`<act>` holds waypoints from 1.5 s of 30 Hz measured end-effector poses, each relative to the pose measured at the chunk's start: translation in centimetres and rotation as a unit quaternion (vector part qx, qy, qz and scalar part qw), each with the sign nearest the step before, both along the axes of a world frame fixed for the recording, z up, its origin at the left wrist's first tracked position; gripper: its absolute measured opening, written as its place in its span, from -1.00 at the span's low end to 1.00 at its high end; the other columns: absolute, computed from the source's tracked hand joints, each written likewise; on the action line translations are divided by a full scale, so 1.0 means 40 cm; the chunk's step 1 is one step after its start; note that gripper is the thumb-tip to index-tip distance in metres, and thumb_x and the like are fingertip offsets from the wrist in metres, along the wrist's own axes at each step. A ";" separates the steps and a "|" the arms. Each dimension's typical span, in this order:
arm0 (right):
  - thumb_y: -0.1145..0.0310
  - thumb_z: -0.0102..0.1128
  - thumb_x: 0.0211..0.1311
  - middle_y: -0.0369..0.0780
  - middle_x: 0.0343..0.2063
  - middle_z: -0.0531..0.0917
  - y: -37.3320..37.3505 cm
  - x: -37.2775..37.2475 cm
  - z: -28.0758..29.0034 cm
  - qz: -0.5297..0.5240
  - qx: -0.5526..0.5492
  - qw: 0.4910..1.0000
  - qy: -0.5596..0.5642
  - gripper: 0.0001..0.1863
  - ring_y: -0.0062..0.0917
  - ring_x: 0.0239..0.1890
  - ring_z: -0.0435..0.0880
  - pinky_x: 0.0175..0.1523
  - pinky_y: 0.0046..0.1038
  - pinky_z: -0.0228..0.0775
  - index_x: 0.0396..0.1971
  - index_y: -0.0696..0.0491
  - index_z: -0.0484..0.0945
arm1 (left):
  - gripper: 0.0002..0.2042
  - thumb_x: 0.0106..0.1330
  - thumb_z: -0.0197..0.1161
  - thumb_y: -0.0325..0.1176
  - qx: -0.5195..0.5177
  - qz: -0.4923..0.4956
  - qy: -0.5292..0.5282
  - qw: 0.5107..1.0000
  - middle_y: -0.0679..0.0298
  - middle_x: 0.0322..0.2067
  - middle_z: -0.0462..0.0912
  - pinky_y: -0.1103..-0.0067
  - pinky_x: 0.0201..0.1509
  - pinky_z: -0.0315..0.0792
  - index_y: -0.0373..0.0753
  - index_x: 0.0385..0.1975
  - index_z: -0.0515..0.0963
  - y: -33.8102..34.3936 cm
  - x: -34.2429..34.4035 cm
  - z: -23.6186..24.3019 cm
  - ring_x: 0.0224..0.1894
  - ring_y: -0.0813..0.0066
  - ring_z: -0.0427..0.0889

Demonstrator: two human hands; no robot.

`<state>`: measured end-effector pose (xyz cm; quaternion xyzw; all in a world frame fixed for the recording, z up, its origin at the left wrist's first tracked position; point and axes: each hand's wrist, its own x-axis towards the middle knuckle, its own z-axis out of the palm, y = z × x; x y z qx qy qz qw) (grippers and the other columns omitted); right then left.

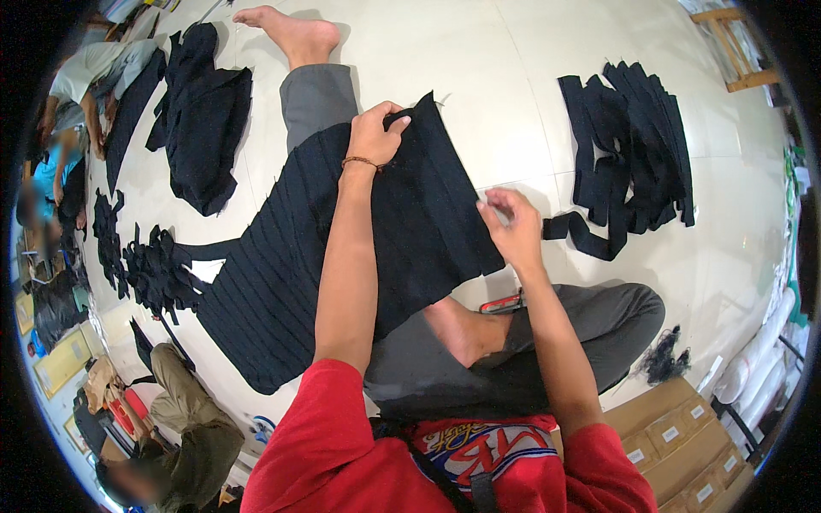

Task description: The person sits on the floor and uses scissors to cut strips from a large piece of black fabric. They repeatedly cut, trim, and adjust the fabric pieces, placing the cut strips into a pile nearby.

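A large black fabric piece with many parallel seams or folds lies across my legs and the floor in the centre. My left hand grips its upper part near the top corner, fingers curled onto the cloth. Just at the cloth's right edge, my right hand is open, its fingers loosely bent and slightly apart. Beneath the cloth, my bare foot shows beside a red-handled tool, partly hidden by my leg.
Black strips lie at right, heaped cloth and tangled scraps at left, on pale tiles. Cardboard boxes, white rolls and a wooden frame line the right. Other people are along the left.
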<state>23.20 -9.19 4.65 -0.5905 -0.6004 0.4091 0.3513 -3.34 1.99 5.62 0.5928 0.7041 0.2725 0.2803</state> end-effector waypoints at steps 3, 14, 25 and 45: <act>0.36 0.38 0.14 -0.11 -0.19 0.68 0.097 -0.051 0.040 0.024 -0.007 0.999 0.034 -0.67 -0.34 -0.09 0.66 0.03 -0.33 0.50 -0.09 0.11 0.60 | -0.81 0.25 0.35 -0.39 0.011 -0.021 -0.011 1.000 0.08 -0.28 0.75 0.45 -0.09 0.54 -0.30 -0.19 0.65 -0.011 -0.014 0.026 -0.25 0.24 0.73; 0.41 0.28 0.28 -0.27 -0.08 0.64 0.323 -0.203 0.010 0.144 -0.028 0.973 0.179 -0.68 -0.56 0.02 0.54 0.14 -0.41 0.35 0.02 0.07 0.56 | -0.84 0.29 0.30 -0.40 -0.023 -0.078 -0.125 0.989 0.17 -0.30 0.75 0.52 -0.05 0.53 -0.30 -0.20 0.67 -0.014 -0.023 0.051 -0.24 0.48 0.70; 0.46 0.26 0.26 -0.34 -0.32 0.66 0.296 -0.245 -0.046 0.039 -0.121 0.938 0.323 -0.91 -0.65 -0.22 0.55 -0.04 -0.53 0.37 -0.28 0.13 0.64 | -0.84 0.25 0.32 -0.37 -0.069 -0.047 -0.101 0.991 0.22 -0.38 0.76 0.56 -0.14 0.56 -0.28 -0.25 0.72 -0.018 -0.023 0.087 -0.31 0.53 0.72; 0.47 0.25 0.26 -0.33 -0.32 0.66 0.293 -0.247 -0.045 0.045 -0.107 0.940 0.320 -0.93 -0.63 -0.21 0.55 -0.04 -0.52 0.37 -0.31 0.12 0.66 | -0.83 0.22 0.36 -0.38 -0.074 -0.064 -0.097 0.990 0.27 -0.45 0.74 0.66 -0.31 0.50 -0.28 -0.25 0.71 -0.017 -0.018 0.087 -0.41 0.68 0.69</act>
